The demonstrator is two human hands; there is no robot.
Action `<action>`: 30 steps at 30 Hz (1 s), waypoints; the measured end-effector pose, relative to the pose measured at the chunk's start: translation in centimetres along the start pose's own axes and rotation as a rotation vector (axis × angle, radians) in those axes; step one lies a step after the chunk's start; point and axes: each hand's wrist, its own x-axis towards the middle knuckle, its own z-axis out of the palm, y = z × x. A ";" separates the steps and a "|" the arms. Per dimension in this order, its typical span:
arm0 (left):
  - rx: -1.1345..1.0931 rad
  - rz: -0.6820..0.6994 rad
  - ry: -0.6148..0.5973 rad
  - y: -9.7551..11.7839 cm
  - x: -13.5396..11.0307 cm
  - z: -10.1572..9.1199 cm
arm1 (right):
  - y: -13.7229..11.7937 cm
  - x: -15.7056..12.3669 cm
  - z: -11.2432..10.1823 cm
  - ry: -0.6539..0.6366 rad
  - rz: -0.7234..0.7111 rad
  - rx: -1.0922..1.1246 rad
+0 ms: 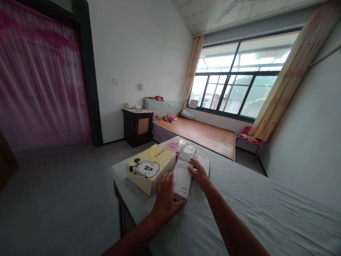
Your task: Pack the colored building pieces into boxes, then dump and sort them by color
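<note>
A small white box (182,179) with faint print lies on the cloth-covered table between my two hands. My left hand (165,195) grips its near left part, fingers along the side and thumb across the near end. From the right, my right hand (199,173) holds the far right edge with bent fingers. Left of it stands a yellow and white carton (150,169) with a cartoon dog face, close to my left fingers. Beyond the white box sit a clear-lidded container with pink contents (174,145) and a white packet-like item (188,152). Another flat white item (205,166) lies partly behind my right hand.
The table's pale cloth (255,199) is wrinkled on the right. Behind the table is a bed with a woven mat (202,131). A dark cabinet (137,126) stands by the wall, and a pink chair (250,137) is below the window.
</note>
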 end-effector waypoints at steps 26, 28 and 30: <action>-0.134 -0.176 0.108 -1.1 -0.8 0.6 | -8.0 1.6 -2.6 -0.671 -0.630 -0.670; -0.147 -0.187 0.106 -1.2 -0.6 0.8 | -8.3 2.1 -3.9 -0.610 -0.599 -0.530; -0.155 -0.194 0.099 -1.4 -0.6 0.9 | -8.5 2.5 -5.6 -0.505 -0.539 -0.339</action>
